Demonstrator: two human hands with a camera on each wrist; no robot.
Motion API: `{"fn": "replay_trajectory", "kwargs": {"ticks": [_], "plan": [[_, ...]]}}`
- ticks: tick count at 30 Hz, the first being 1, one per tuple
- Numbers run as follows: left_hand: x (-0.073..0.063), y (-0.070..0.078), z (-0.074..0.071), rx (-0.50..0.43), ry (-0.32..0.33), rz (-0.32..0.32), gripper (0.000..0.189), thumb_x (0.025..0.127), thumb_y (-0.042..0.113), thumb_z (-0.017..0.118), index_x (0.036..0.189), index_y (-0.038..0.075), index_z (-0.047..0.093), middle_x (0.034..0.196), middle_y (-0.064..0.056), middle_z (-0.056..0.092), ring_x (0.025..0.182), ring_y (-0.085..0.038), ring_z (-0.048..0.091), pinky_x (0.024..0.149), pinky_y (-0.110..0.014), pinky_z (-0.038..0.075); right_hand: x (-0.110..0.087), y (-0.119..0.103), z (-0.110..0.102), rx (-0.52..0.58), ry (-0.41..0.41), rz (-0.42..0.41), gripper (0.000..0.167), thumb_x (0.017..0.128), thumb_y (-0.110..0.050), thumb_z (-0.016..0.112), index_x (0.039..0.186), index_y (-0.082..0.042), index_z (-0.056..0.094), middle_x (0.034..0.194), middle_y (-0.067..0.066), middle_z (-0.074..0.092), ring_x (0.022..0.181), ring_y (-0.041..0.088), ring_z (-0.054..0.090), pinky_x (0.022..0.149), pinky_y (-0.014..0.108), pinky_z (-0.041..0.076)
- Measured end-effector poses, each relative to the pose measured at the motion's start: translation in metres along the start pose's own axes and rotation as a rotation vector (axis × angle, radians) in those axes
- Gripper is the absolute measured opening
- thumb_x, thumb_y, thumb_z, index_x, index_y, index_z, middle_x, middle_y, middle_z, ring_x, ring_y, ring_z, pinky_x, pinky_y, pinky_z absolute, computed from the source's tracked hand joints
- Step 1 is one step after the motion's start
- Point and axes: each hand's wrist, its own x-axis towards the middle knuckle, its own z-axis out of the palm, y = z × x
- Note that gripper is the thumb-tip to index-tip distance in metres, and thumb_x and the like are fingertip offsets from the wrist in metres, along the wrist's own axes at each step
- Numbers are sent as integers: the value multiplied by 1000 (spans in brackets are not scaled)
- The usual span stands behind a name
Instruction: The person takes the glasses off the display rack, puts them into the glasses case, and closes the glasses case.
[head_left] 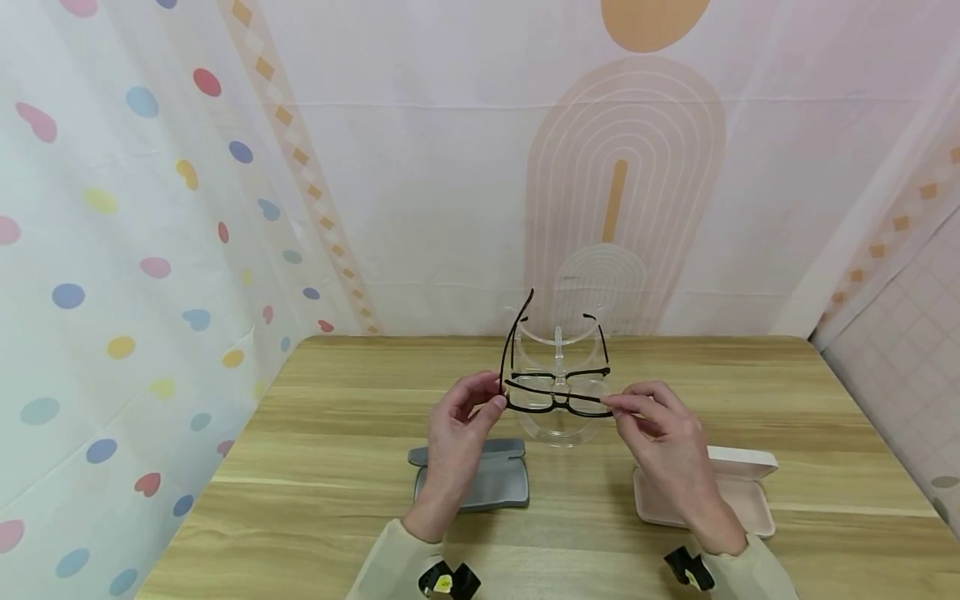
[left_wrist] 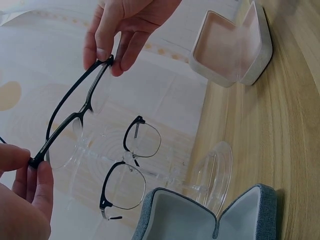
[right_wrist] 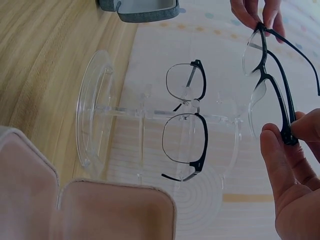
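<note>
Both hands hold up a pair of black-framed glasses (head_left: 560, 406) at its two hinge corners. My left hand (head_left: 461, 433) pinches the left corner, where one temple stands out, unfolded. At the other corner the fingers and thumb of my right hand (head_left: 667, 442) pinch the frame; the temple there lies folded across behind the lenses. Just behind, a second pair of glasses (right_wrist: 205, 145), dark along the top with thin metal lower rims, sits on a clear display stand (right_wrist: 95, 107). Its temples are unfolded.
A grey glasses case (head_left: 495, 487) lies opened on the wooden table (head_left: 360, 400), beneath my left hand. Under the right forearm is a white case (head_left: 750, 462) with pinkish lining, also opened. A patterned curtain (head_left: 435, 167) hangs behind the table.
</note>
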Motion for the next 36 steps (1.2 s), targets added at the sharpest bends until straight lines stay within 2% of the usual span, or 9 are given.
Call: {"fn": "replay_trajectory", "kwargs": {"ticks": [11,20,27,36], "plan": [[-1,0,-1,-32,-3,-7,28,91,-10,69,118,-5,70,106,-14,69,98,-18,66,84,-24,57,-1,1,1,-3,14,-34,32,82,22,68,97,-4,81,99,4,68,89,2,66,75,13,56],[-2,-1,0,-36,-31,20,26,91,-11,68,115,-6,74,112,-24,68,102,-17,66,89,-25,57,0,0,1,-17,7,-12,32,83,21,69,98,-5,82,101,2,68,89,1,65,76,12,56],[-2,-1,0,-14,-37,29,24,89,-12,69,111,-6,76,109,-15,71,101,-16,68,89,-26,58,0,-1,-1,-28,2,7,32,83,20,69,98,-5,82,101,2,68,89,1,65,76,12,55],[-2,-3,-1,21,-46,20,21,89,-12,70,107,-6,78,106,-13,69,98,-14,68,88,-24,58,1,0,-1,-24,7,-3,33,83,21,68,98,-5,82,100,2,68,89,0,65,76,12,55]]}}
